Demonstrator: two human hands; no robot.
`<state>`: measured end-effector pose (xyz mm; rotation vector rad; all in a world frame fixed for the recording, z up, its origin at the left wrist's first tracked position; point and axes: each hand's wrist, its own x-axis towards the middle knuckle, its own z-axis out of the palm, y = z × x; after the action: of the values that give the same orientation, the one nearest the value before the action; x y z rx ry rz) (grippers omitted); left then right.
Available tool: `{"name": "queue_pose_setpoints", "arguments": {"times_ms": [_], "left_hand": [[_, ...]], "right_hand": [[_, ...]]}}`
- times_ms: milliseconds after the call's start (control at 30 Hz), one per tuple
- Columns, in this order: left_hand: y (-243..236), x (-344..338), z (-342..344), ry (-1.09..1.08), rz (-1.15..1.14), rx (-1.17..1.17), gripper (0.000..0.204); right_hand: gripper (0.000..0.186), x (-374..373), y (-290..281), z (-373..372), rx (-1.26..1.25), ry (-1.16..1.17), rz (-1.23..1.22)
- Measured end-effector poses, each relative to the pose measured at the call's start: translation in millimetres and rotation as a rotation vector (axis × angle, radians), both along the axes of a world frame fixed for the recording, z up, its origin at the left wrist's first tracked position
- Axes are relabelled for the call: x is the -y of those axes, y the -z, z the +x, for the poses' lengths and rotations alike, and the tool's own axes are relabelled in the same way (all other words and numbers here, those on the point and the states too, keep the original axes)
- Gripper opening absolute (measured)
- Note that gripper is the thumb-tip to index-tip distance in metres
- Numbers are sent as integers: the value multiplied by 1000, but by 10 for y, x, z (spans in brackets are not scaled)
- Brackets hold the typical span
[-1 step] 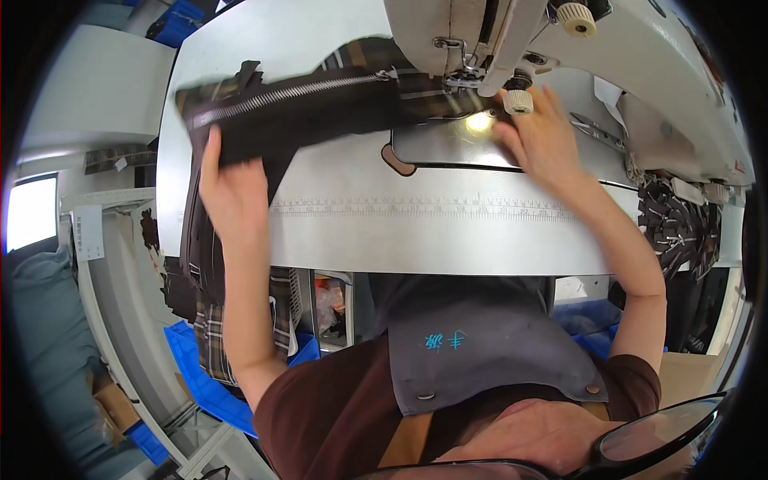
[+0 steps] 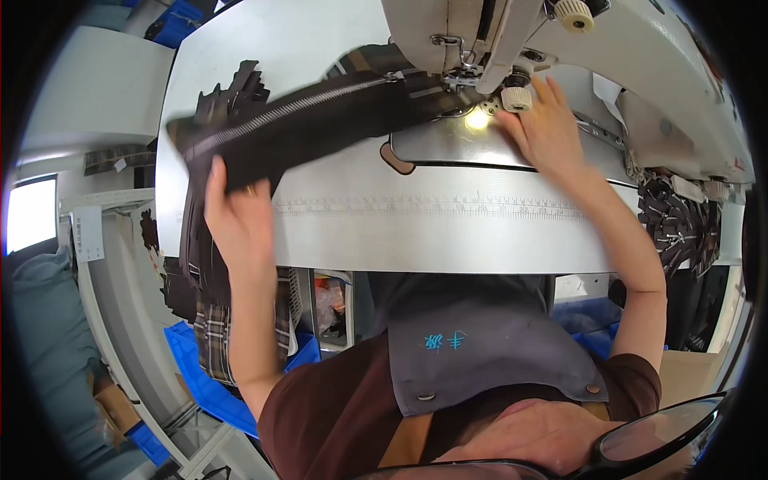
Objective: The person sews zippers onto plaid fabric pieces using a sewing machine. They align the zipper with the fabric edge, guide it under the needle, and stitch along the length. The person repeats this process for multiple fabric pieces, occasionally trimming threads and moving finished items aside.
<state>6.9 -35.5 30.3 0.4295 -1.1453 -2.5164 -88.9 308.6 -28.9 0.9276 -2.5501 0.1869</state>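
A dark brown fabric strip with a silver metal zipper [image 2: 320,112] slants across the sewing machine bed, its left end blurred. At its right end, plaid cloth runs under the presser foot [image 2: 462,80]. My left hand [image 2: 244,216] grips the strip's lower left edge, thumb on top and the other fingers partly hidden. Beside the needle area, my right hand [image 2: 550,136] has its fingers stretched and thumb apart, partly behind a white knob [image 2: 517,98]. I see nothing held in it.
The white sewing machine [image 2: 680,104] fills the upper right. Dark fabric pieces [image 2: 204,248] hang over the table's left edge, above a blue bin [image 2: 200,376]. Bundled zippers [image 2: 676,220] lie at the right. A ruler scale [image 2: 432,206] crosses the table.
My left hand has shifted slightly down and right. The strip's left end has dropped and slants more, uncovering dark pieces behind it. My right hand has drawn slightly to the right.
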Motion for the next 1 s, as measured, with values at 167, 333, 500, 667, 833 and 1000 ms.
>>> {"name": "queue_pose_setpoints", "arguments": {"times_ms": [167, 333, 500, 667, 833, 1000], "left_hand": [[442, -556, 1282, 416, 447, 361, 42], [2, -776, 1144, 1317, -367, 186, 46], [151, -477, 321, 730, -1816, -537, 55], [343, -366, -129, 947, -2044, -506, 89], [450, -771, 135, 806, -2022, -330, 90], [471, -1039, 349, 758, -1939, -265, 88]], "right_hand": [[30, 71, -161, -389, 283, 108, -63], [33, 8, 33, -674, 398, 50, -25], [28, 36, 77, -451, 288, 14, -208], [35, 130, 55, -17, 143, -184, -190], [45, 606, 60, 167, 89, -275, -177], [46, 430, 25, 229, 103, -292, -114]]}}
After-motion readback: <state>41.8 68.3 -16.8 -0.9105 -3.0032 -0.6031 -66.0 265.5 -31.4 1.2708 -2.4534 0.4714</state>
